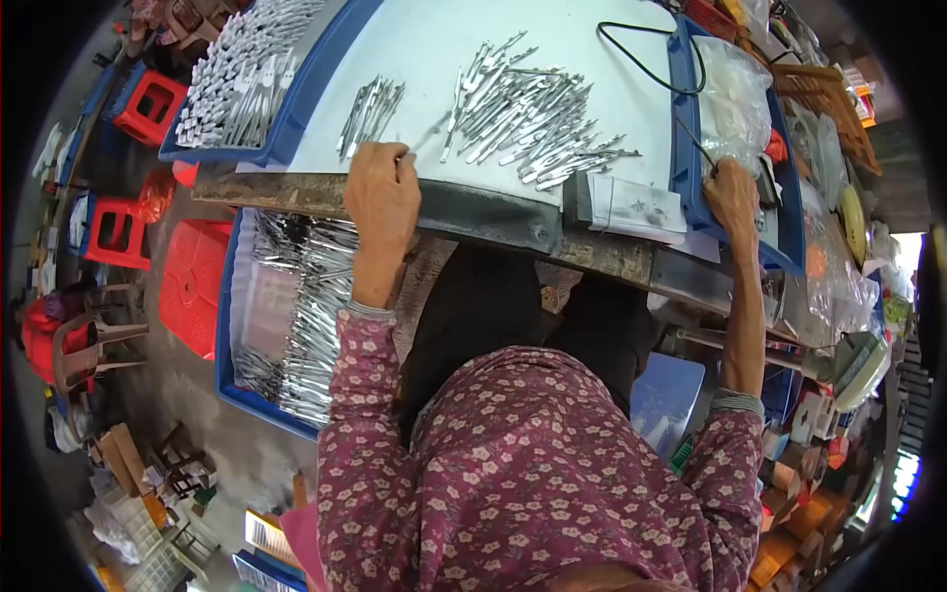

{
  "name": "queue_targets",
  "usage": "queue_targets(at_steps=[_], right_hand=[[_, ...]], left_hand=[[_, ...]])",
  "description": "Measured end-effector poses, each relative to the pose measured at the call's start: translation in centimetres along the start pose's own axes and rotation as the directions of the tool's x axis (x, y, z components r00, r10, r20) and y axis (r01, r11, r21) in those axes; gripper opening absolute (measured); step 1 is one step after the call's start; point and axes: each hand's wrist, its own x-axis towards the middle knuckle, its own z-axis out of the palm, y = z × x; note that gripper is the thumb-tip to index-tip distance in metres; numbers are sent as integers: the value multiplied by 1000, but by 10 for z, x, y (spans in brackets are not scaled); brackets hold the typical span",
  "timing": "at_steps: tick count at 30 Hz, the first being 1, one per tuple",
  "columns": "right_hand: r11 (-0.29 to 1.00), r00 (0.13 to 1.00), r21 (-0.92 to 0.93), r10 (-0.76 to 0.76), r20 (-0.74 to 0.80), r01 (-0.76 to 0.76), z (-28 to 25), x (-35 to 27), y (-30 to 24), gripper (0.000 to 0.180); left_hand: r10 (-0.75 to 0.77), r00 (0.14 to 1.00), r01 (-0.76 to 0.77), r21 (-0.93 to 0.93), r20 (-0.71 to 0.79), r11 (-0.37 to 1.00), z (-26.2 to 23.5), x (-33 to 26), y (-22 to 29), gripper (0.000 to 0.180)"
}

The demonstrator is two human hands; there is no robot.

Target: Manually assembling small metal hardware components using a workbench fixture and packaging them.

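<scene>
Red plastic stool, on floor. Upper blue bin, packed with white-ended metal strips. Lower blue bin, holding loose slender metal strips. Small bundle of metal strips, on white tabletop. Left hand, just beside bundle, pinching 1 blurred metal strip. Large heap of metal strips, mid-tabletop. Black cord, looped. Blue tray, containing clear plastic bags. Right hand, at tray, fingers curled by thin dark rod; grip cannot be told.
</scene>
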Motion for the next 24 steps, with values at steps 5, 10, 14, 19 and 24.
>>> queue_targets(at_steps=[5, 10, 14, 19, 24], right_hand=[[1000, 1000, -10, 17, 16, -17, -1, -2, -8, 20], [1000, 1000, 10, -11, -9, 11, -9, -8, -2, 16], [999, 999, 17, -32, -38, 33, -23, -17, 4, 11], [995, 994, 95, 43, -99, -34, -52, -34, 6, 13], [896, 998, 444, 47, -33, -27, -78, -56, -2, 14]], left_hand=[[-54, 997, 65, 204, -60, 977, -9, 28, -30, 11], [-112, 994, 109, 329, -10, 938, 3, 40, -37, 12], [-86, 995, 60, 414, 43, 908, 15, 39, -42, 12], [32, 999, -20, 408, -23, 913, 21, 36, -37, 11], [90, 990, -95, 42, 107, 995, 36, 37, -15, 11]])
